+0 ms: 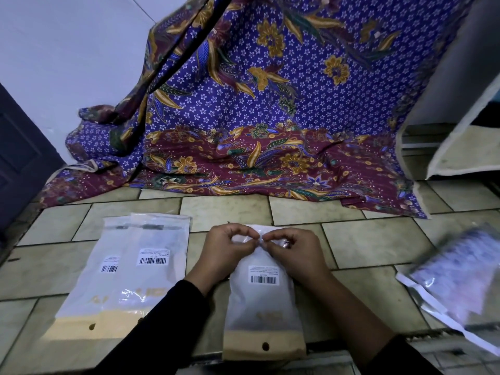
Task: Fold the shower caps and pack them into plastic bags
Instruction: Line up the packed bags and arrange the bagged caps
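A frosted plastic bag [263,301] with a barcode label and a tan header strip lies on the tiled floor in front of me, bulging with something white inside. My left hand [224,250] and my right hand [293,253] both pinch the far top edge of this bag, fingertips close together at its flap. To the left lie two more flat bags [127,269] of the same kind, overlapping, each with a barcode label. No loose shower cap is plainly visible.
A purple and maroon floral cloth [270,117] drapes from the wall onto the floor behind the bags. At the right edge lies a blurred pile of plastic packaging [457,282]. A dark door [19,158] stands at the left.
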